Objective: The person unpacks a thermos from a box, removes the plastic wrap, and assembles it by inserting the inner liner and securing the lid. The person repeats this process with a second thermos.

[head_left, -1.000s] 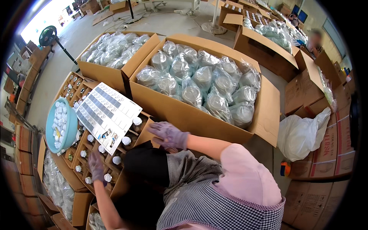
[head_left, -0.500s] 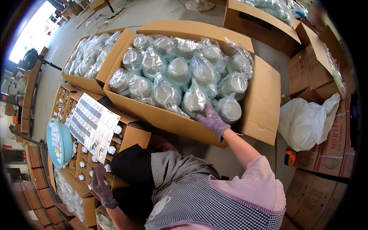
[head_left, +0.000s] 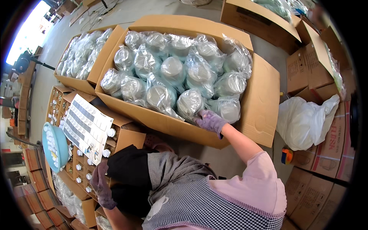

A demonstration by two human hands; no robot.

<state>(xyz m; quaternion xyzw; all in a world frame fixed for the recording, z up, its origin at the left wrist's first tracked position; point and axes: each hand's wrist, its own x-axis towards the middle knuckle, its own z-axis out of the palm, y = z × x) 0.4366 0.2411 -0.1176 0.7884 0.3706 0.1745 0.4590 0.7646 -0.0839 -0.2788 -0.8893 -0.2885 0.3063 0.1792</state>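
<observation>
The right hand (head_left: 210, 121), in a purple glove, is at the near wall of the big carton (head_left: 168, 124), fingers against a bagged jar (head_left: 190, 102) in its near row; plastic hides the fingertips, so I cannot tell whether they grip or only touch. The left hand (head_left: 101, 186), gloved alike, hangs off the big carton's near left corner, fingers loosely extended, with nothing visible in it. The bag looks slick: a pinch on loose film alone could let the jar slip, and a low pull could snag it on the big carton's wall. A second jar (head_left: 229, 109) sits just beside, and crowded bags could drag it along. Left of the big carton, a loose sheet (head_left: 86, 124) lies over capped bottles (head_left: 106, 153) and could slide if the left hand brushes it; farther left, a knock could spill the basin (head_left: 62, 143).
</observation>
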